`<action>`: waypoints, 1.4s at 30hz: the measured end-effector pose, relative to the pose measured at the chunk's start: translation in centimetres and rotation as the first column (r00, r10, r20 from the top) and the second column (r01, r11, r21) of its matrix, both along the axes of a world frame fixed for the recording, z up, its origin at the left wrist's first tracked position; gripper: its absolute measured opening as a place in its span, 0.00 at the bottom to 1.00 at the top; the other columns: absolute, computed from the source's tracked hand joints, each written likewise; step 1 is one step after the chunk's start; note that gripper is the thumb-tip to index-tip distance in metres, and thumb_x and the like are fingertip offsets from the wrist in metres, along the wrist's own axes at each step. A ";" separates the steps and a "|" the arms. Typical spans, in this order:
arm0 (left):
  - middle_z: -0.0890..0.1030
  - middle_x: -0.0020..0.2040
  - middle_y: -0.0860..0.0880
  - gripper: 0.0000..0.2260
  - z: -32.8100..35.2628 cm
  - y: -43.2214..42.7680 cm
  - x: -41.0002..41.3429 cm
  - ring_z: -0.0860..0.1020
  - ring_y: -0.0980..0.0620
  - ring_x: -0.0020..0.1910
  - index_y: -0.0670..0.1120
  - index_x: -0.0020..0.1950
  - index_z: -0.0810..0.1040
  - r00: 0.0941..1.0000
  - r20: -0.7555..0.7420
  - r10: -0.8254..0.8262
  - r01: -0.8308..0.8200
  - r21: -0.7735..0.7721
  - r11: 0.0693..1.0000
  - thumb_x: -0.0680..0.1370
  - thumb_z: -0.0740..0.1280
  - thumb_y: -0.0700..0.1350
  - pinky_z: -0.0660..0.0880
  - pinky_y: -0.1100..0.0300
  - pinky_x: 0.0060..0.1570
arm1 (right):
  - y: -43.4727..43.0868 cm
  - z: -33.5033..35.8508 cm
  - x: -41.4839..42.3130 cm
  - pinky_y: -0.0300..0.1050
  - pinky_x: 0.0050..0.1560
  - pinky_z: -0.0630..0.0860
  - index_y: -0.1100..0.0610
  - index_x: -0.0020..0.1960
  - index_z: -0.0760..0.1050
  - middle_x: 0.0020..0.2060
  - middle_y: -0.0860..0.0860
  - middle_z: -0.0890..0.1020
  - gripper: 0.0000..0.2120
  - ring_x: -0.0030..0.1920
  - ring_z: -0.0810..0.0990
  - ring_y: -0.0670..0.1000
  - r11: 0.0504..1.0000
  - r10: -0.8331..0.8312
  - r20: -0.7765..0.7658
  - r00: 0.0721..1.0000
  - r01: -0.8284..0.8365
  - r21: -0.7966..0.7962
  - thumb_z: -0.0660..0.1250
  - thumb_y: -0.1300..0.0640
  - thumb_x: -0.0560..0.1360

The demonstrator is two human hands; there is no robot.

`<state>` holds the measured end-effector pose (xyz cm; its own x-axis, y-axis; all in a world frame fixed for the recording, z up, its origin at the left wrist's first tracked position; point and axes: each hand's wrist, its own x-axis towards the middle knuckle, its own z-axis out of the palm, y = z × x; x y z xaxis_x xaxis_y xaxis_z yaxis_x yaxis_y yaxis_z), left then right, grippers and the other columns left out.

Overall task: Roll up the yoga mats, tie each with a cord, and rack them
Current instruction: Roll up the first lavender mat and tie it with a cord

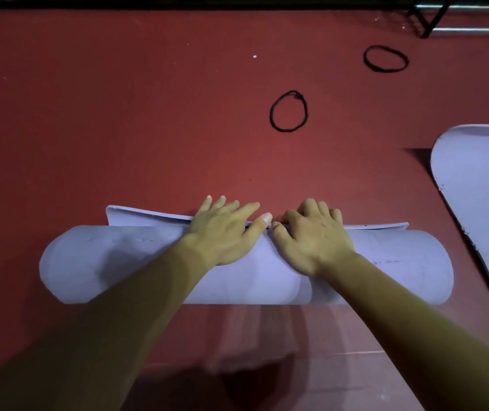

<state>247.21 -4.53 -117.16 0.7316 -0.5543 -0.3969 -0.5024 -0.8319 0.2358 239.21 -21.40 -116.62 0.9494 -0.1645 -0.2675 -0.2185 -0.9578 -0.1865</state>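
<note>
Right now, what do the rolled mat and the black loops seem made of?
The rolled mat: probably soft foam, matte lavender; it curls smoothly without creasing or shine. The near loop and far loop: likely twisted cord or yarn, matte black, slightly fuzzy; the near one shows a knot. Exact fibre unclear.

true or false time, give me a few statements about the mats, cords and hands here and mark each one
1. The left hand and the right hand are both on the rolled mat. True.
2. A cord is already tied round the rolled mat. False: the near cord and the far cord both lie loose on the floor beyond it.
3. Both cords are black loops. True.
4. The second mat at the right is rolled up too. False: it lies flat, unrolled.
5. The left hand holds a cord. False: its fingers are spread on the mat.
</note>
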 end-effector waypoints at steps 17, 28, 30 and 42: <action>0.78 0.55 0.51 0.40 0.3 1.9 -4.0 0.78 0.47 0.56 0.57 0.66 0.71 0.978 0.192 -0.080 0.080 0.008 0.997 0.71 0.30 0.71 0.67 0.50 0.62 | -0.2 -1.4 -4.8 0.52 0.52 0.70 0.50 0.61 0.78 0.49 0.49 0.79 0.37 0.49 0.77 0.56 0.988 0.156 0.215 0.964 -0.156 -0.013 0.48 0.23 0.74; 0.55 0.79 0.48 0.59 1.2 4.1 -6.0 0.53 0.43 0.79 0.67 0.73 0.27 0.927 0.063 -0.369 0.350 0.208 0.913 0.59 0.65 0.81 0.55 0.40 0.75 | -2.0 -1.3 -8.2 0.71 0.65 0.68 0.45 0.79 0.61 0.63 0.58 0.77 0.64 0.61 0.76 0.66 0.936 0.328 0.081 0.941 -0.311 -0.166 0.48 0.09 0.53; 0.60 0.76 0.49 0.56 0.7 4.4 -6.0 0.62 0.45 0.74 0.66 0.73 0.29 0.910 0.127 -0.395 0.370 0.182 0.911 0.61 0.64 0.81 0.62 0.44 0.69 | -1.9 -1.3 -8.3 0.65 0.58 0.73 0.48 0.77 0.66 0.57 0.57 0.78 0.61 0.52 0.78 0.63 0.932 0.342 0.134 0.930 -0.317 -0.174 0.53 0.11 0.56; 0.64 0.71 0.49 0.52 2.9 4.6 4.2 0.68 0.46 0.66 0.64 0.78 0.36 0.834 0.335 -0.438 0.402 0.175 0.899 0.65 0.62 0.78 0.67 0.46 0.62 | -1.4 1.3 0.9 0.60 0.55 0.71 0.48 0.76 0.68 0.57 0.59 0.77 0.53 0.51 0.76 0.63 0.934 0.311 0.244 0.918 -0.250 -0.254 0.56 0.15 0.61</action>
